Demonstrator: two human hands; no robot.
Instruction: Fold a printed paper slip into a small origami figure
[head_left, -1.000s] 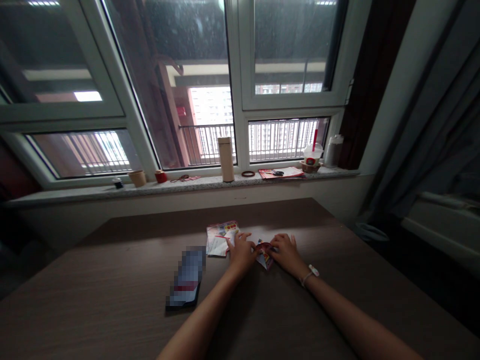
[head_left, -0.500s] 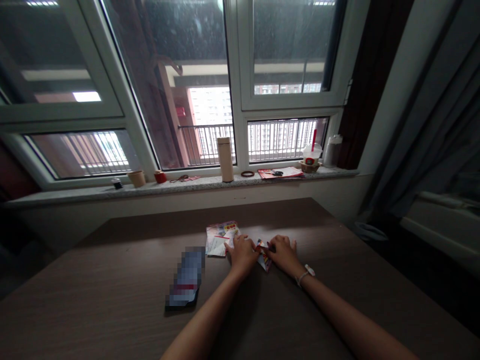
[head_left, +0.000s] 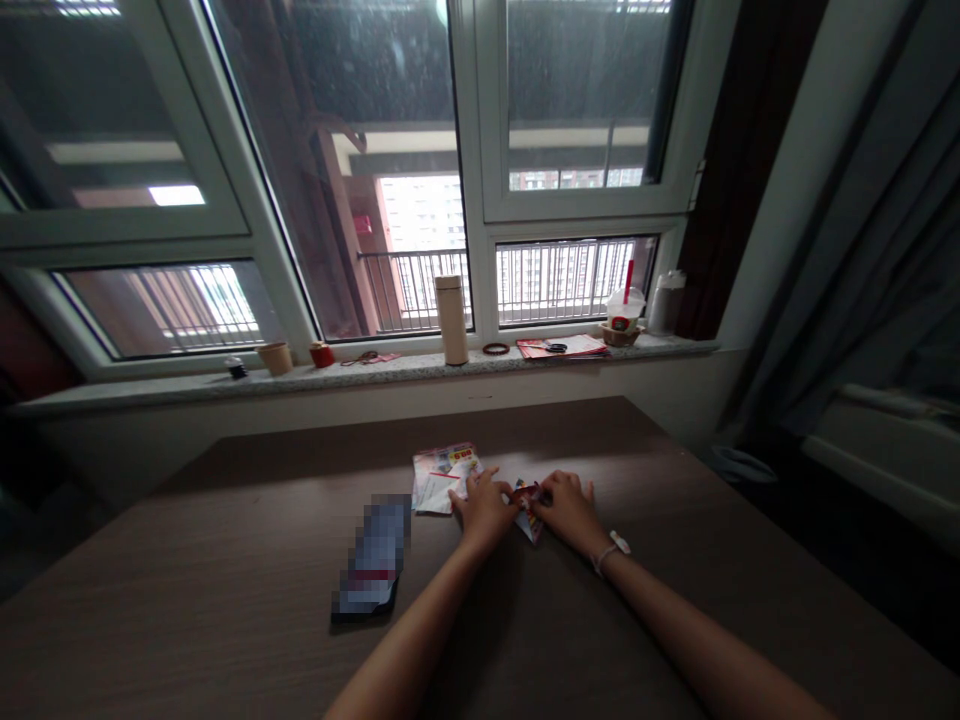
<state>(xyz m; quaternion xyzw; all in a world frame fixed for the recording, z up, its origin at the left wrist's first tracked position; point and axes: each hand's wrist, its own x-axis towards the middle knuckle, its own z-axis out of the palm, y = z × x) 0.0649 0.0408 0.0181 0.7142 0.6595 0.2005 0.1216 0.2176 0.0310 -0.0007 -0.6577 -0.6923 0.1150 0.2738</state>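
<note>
A small folded piece of colourful printed paper [head_left: 529, 524] lies on the brown table between my hands, its lower end a point towards me. My left hand [head_left: 486, 510] pinches its left edge. My right hand [head_left: 567, 508], with a pale bracelet on the wrist, has its fingers closed on the right edge. The fingers partly cover the paper's upper part. Just left of my left hand rest printed leaflets [head_left: 436, 490], partly covered by that hand. A phone [head_left: 373, 560] with a blurred-out screen lies further left.
The table [head_left: 225, 560] reaches to the wall under a window sill. On the sill stand a beige flask [head_left: 451, 320], a paper cup [head_left: 275, 358], a small red pot [head_left: 322, 354], a drink cup with a red straw [head_left: 625, 308], and scissors [head_left: 555, 347] on red papers [head_left: 585, 346].
The right fingers have shifted slightly, and more of the folded paper's upper middle shows between my hands. The leaflets and phone stay put.
</note>
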